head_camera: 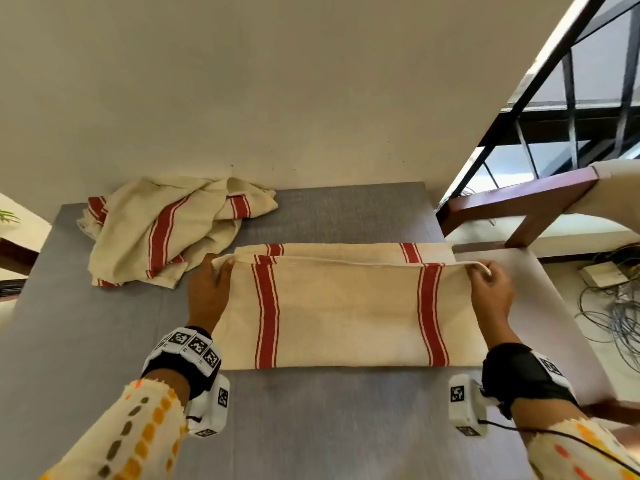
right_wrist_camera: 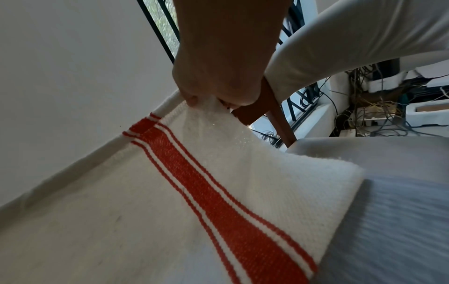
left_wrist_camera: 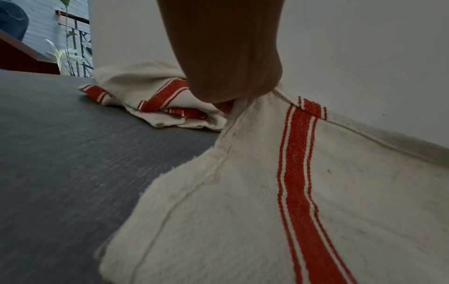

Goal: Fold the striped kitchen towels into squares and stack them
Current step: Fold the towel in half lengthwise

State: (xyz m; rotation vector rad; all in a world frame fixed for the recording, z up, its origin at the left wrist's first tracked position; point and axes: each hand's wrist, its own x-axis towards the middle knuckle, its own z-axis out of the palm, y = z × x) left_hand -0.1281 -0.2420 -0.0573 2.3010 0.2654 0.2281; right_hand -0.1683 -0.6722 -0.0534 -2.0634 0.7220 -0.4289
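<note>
A cream kitchen towel with red stripes (head_camera: 346,306) lies across the grey table (head_camera: 86,341), its near half doubled over towards the far edge. My left hand (head_camera: 207,289) pinches the upper layer's left corner, seen close in the left wrist view (left_wrist_camera: 228,76). My right hand (head_camera: 488,289) pinches the right corner of the same layer (right_wrist_camera: 218,76). The hem between the two hands is raised slightly above the lower layer. A second striped towel (head_camera: 166,230) lies crumpled at the table's back left (left_wrist_camera: 155,100).
A pale wall (head_camera: 277,98) rises right behind the table. A white-cushioned wooden chair (head_camera: 519,209) stands at the right, its seat (right_wrist_camera: 388,192) under the towel's right end. Loose cables (head_camera: 616,313) lie on the floor at far right.
</note>
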